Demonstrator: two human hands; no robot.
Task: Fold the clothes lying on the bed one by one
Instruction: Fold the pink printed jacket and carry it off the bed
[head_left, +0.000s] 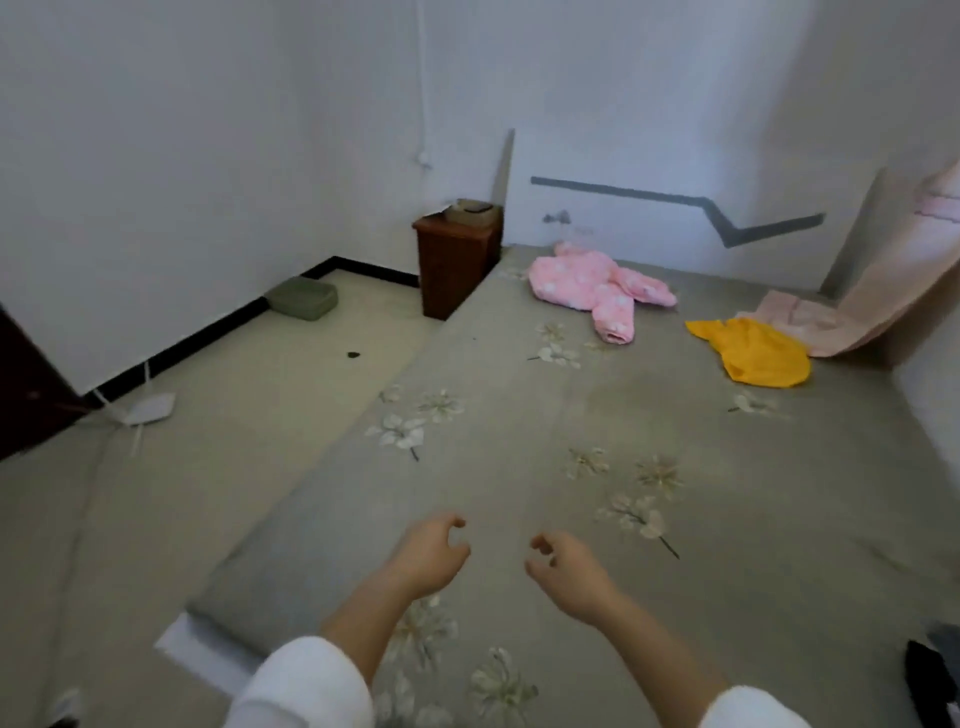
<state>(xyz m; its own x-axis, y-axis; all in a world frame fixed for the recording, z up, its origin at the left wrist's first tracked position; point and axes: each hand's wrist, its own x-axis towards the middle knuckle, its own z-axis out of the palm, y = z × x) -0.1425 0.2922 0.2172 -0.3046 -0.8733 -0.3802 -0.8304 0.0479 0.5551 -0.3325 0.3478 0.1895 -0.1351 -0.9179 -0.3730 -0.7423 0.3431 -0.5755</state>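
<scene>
Left hand (431, 556) and right hand (566, 571): both empty, fingers loosely curled, held side by side just above the near part of the bed (493, 483). White sleeves (306, 686) pushed up the forearms.

Bed: grey floral sheet. The clothes lie at the far end, well apart from the hands. Pink garment (587, 288): crumpled, near the far wall. Yellow garment (753, 353): crumpled, right of the pink one, not touching it. A pale pink cloth (883, 291) trails onto the bed's far right corner, beside the yellow garment.

Brown cabinet (457, 260) stands at the bed's far left corner. On the floor: green basin (304, 297), by the wall.
</scene>
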